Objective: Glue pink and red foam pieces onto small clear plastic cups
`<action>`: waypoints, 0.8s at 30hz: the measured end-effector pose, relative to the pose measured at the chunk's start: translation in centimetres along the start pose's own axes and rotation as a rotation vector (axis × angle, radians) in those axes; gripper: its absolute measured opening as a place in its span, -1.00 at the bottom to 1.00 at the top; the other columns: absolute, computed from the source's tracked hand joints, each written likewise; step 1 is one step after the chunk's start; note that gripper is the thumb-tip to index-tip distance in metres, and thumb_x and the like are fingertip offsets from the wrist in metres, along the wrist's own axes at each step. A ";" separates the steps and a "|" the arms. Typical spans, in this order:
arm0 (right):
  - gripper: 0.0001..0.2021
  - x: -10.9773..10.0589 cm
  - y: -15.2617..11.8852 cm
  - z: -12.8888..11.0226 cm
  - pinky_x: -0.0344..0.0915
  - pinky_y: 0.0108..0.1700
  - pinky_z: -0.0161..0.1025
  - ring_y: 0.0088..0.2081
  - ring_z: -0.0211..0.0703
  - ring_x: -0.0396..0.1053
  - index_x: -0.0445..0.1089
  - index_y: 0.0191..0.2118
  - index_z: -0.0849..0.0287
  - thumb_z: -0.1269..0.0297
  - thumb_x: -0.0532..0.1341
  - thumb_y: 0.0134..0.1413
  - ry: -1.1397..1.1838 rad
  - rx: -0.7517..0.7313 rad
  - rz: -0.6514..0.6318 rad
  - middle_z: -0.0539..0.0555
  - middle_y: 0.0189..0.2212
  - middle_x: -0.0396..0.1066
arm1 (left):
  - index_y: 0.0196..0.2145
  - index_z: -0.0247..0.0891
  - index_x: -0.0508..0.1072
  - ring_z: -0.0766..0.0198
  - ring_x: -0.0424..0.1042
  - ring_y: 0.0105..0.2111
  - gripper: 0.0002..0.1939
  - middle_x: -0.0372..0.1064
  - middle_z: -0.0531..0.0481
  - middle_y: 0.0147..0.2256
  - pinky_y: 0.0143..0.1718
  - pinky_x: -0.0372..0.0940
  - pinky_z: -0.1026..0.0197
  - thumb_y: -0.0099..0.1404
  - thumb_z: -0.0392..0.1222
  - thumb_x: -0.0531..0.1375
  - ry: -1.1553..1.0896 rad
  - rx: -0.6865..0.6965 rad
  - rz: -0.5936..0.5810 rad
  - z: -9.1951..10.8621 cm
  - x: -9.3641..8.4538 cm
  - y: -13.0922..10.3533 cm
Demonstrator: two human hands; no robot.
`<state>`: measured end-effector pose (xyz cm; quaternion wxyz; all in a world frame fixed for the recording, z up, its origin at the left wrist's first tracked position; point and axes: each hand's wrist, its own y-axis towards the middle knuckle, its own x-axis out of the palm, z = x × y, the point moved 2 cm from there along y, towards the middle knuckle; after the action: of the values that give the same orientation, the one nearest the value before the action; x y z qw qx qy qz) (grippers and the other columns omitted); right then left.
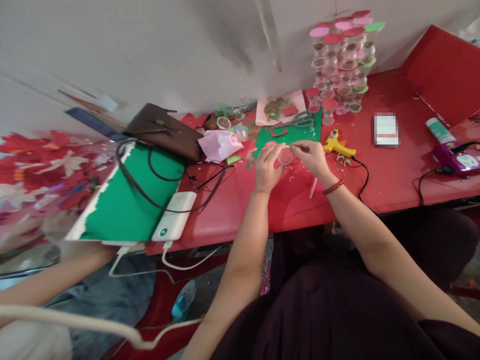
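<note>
My left hand [268, 170] is closed around a small clear plastic cup [285, 156], its round face turned towards me. At the cup's rim, the fingers of my right hand [312, 156] are pinched together; whether a small piece is between them I cannot make out. A yellow glue gun [340, 144] lies just right of my right hand, with pale scraps by it. Beyond my hands is a green sheet [315, 131], with scissors [300, 120] across it. A white stick [313, 188] lies below my right hand.
Stacked clear cups with coloured discs [339, 65] stand at the back. On the left are a brown bag [165, 130], a green board [131, 195], a white power bank [174, 215] and another person's arm [75, 270]. A purple power strip [457, 159] sits right, its cord crossing the red table [397, 175].
</note>
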<state>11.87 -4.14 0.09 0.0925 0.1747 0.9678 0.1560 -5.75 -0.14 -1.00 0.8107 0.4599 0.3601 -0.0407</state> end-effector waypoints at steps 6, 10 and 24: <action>-0.85 -0.2 0.2 -0.1 0.42 -0.16 -0.22 -0.29 -0.13 0.55 0.65 -0.33 0.12 0.33 0.29 0.13 -0.084 -0.038 -0.032 0.02 -0.34 0.66 | 0.15 0.00 0.56 -0.08 0.56 0.12 -0.57 0.62 -0.12 0.07 0.41 0.09 -0.21 0.39 0.11 0.32 -0.015 -0.004 -0.005 -0.3 -0.1 -0.1; -0.84 -0.3 0.1 -0.3 0.40 -0.19 -0.23 -0.31 -0.14 0.54 0.65 -0.35 0.12 0.37 0.28 0.12 -0.157 -0.052 -0.012 0.01 -0.38 0.65 | 0.17 -0.03 0.55 -0.07 0.55 0.13 -0.56 0.61 -0.12 0.08 0.45 0.01 -0.20 0.40 0.10 0.31 -0.017 0.005 -0.034 -0.3 0.2 -0.2; -0.81 0.3 -0.6 -0.8 0.40 -0.18 -0.27 -0.28 -0.17 0.57 0.67 -0.31 0.19 0.43 0.26 0.17 -0.141 0.065 0.083 0.06 -0.30 0.69 | 0.25 -0.06 0.49 -0.07 0.48 0.20 -0.53 0.58 -0.17 0.10 0.40 0.10 -0.17 0.51 0.12 0.14 -0.008 -0.008 -0.101 0.9 0.0 -0.1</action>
<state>11.20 -4.80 0.61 0.1479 0.2283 0.9553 0.1155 -5.26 -0.91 -0.78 0.8110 0.4375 0.3797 -0.0821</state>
